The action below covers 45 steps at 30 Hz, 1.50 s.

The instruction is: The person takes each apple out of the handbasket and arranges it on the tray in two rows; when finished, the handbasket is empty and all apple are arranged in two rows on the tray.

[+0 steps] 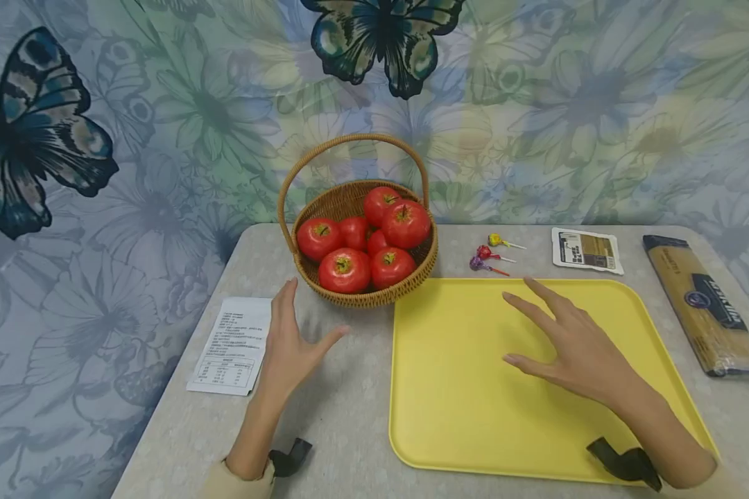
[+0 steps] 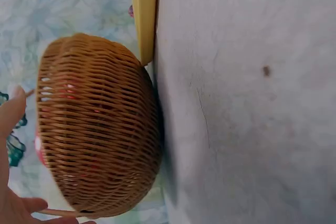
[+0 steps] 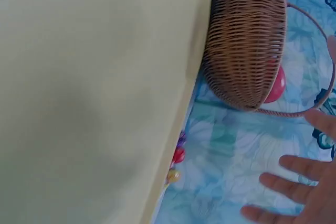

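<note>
A wicker basket (image 1: 374, 299) with a tall arched handle stands at the back of the table, filled with several red tomatoes (image 1: 345, 271). My left hand (image 1: 293, 353) hovers in front of the basket's left side, thumb spread from the fingers, holding nothing. Over the yellow tray (image 1: 462, 388) is my right hand (image 1: 574, 346), its fingers spread and likewise holding nothing. In the left wrist view the basket (image 2: 100, 129) fills the space ahead of the left hand (image 2: 16, 182). The right wrist view has the right hand (image 3: 310, 182) with fingers apart, below the basket (image 3: 244, 45).
Behind the tray lie several lollipops (image 1: 487, 253) and a white-edged packet (image 1: 587, 250). A long pasta package (image 1: 705, 305) is at the right edge. A printed paper (image 1: 231, 346) lies at left. Behind the table hangs a floral, butterfly-patterned cloth (image 1: 537, 125).
</note>
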### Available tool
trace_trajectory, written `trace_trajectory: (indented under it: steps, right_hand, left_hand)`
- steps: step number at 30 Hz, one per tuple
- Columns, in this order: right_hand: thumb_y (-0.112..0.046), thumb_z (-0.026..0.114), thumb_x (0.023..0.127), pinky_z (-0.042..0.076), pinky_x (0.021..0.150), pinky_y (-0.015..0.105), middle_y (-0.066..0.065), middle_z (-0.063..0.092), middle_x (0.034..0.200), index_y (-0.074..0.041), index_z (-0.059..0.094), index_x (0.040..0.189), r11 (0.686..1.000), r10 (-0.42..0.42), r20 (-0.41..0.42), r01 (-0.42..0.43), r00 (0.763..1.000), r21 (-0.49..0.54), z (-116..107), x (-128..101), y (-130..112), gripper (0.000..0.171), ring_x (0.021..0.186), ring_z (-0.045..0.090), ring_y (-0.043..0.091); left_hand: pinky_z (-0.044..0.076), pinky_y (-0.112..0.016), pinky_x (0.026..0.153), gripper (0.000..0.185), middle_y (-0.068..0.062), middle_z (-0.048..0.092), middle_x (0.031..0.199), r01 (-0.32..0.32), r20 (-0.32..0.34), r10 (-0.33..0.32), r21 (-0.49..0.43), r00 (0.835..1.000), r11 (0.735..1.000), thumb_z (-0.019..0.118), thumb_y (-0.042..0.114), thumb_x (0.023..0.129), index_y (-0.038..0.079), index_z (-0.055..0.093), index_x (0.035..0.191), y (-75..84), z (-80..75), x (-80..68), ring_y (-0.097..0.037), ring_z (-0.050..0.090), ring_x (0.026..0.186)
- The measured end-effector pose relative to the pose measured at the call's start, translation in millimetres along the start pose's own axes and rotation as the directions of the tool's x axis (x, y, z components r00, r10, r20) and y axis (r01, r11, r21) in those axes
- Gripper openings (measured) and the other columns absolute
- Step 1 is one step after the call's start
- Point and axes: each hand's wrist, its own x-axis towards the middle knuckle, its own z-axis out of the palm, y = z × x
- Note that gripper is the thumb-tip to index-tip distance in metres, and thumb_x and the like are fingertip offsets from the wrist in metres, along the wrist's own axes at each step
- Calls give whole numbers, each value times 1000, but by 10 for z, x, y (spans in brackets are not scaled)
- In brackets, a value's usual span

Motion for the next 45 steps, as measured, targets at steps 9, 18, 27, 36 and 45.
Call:
trace_trajectory:
  steps: [9,18,27,36,45]
  right_hand:
    - [-17,85,76,54,88,43,10,43,149,-15,51,141,920,-241,-145,273,960,281,151,970,-62,73,114,58,24]
    - [-21,82,81,43,106,57,17,44,146,-11,52,138,892,-270,-133,300,954,338,261,1790,-89,65,136,41,34]
    - [-27,80,83,44,105,56,17,43,145,-16,55,135,904,-265,-95,281,960,321,409,2148,-123,59,133,43,36]
    - [-29,82,81,47,103,55,19,45,140,-19,56,133,914,-232,-72,243,970,326,547,2261,-114,59,129,46,37]
    - [-26,83,80,47,101,54,18,50,135,-16,56,133,896,-244,-150,282,958,344,593,2252,-111,61,125,49,36]
  left_hand:
    - [47,-52,101,118,-6,16,159,83,-10,-90,-285,996,955,86,42,73,17,8,158,-7,292,235,-28,26,144]
    - [49,-46,102,108,-6,16,158,63,-93,-106,-385,990,921,86,26,76,12,14,155,-49,449,272,-23,24,147]
    - [47,-58,98,97,-24,18,155,-2,-108,-52,-447,993,894,83,10,78,-3,19,149,165,347,245,-35,22,147]
    - [49,-58,96,94,-25,18,155,-27,-113,-26,-437,993,899,83,11,79,-4,20,148,195,331,233,-34,23,147]
    - [50,-57,95,95,-24,19,155,-7,-98,-39,-425,994,905,83,14,80,-3,19,149,181,328,228,-32,23,147]
